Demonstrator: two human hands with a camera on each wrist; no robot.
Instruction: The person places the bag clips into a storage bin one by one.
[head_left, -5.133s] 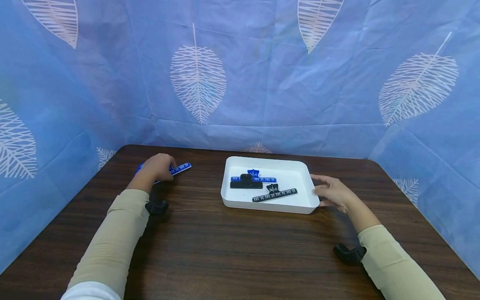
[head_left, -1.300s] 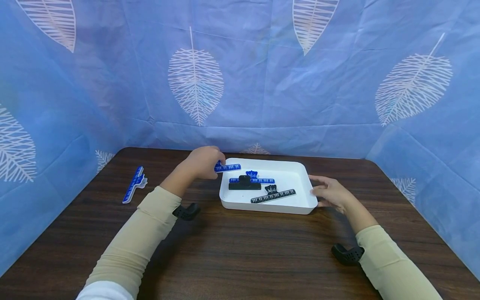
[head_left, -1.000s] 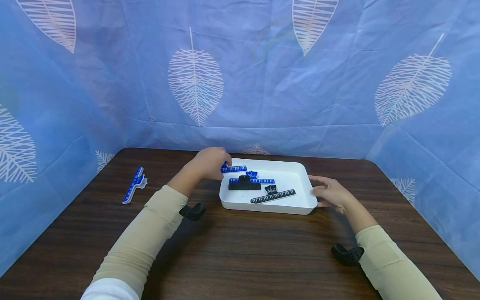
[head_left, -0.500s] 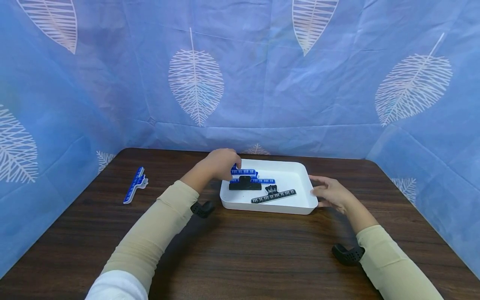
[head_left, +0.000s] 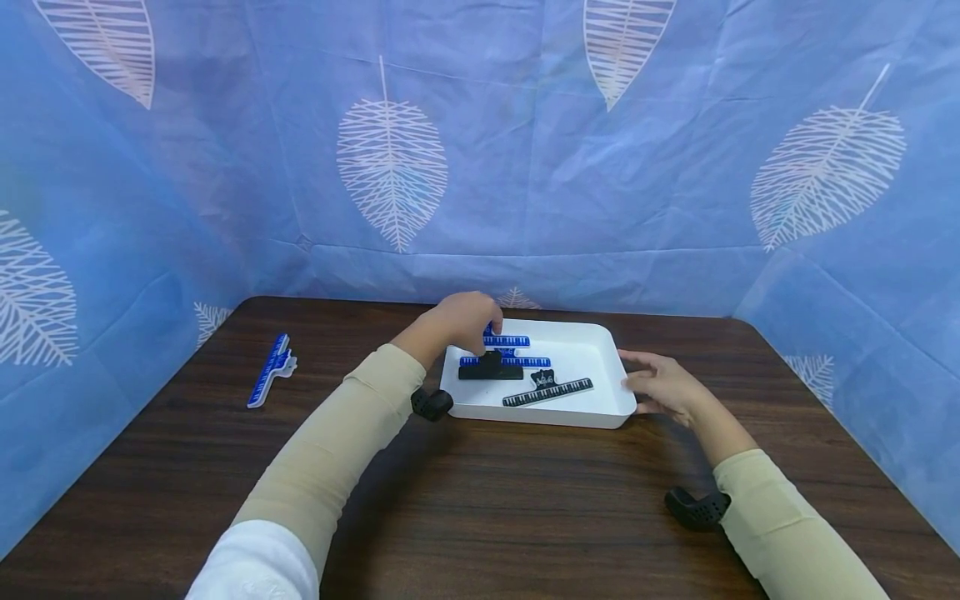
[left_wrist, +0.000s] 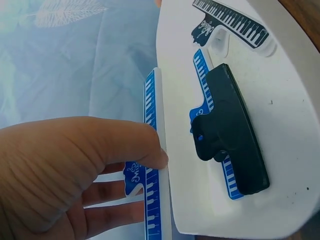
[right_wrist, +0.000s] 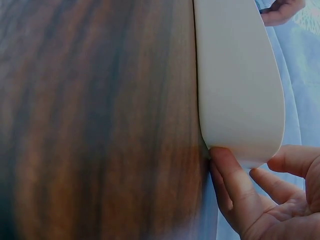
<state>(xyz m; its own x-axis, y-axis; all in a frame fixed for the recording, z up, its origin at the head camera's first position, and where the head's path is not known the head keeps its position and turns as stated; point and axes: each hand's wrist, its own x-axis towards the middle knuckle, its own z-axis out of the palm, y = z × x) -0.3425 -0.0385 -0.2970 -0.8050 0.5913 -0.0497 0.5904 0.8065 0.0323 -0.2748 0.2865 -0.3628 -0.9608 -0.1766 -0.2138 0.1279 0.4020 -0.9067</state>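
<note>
In my left hand [head_left: 461, 321] is a blue clip [left_wrist: 151, 190] with a piano-key pattern, pinched between thumb and fingers. I hold it along the back left rim of the white tray [head_left: 592, 337]. Inside the tray, a plain black clip [head_left: 490, 368] lies across another blue piano-key clip [head_left: 536, 362]. A black piano-key clip [head_left: 547, 392] rests in front of them. My right hand [head_left: 667, 385] touches the tray's right end with spread fingertips, which the right wrist view shows against its outer wall and rim.
Another blue piano-key clip [head_left: 272, 371] lies on the dark wooden table [head_left: 525, 508] at the left. A blue curtain [head_left: 487, 167] with white leaves hangs behind the table and at its sides.
Five seconds ago my left hand was at the table's left with the blue clip; it has carried the clip right to the tray, moving further along the back rim. The right hand stays put.
</note>
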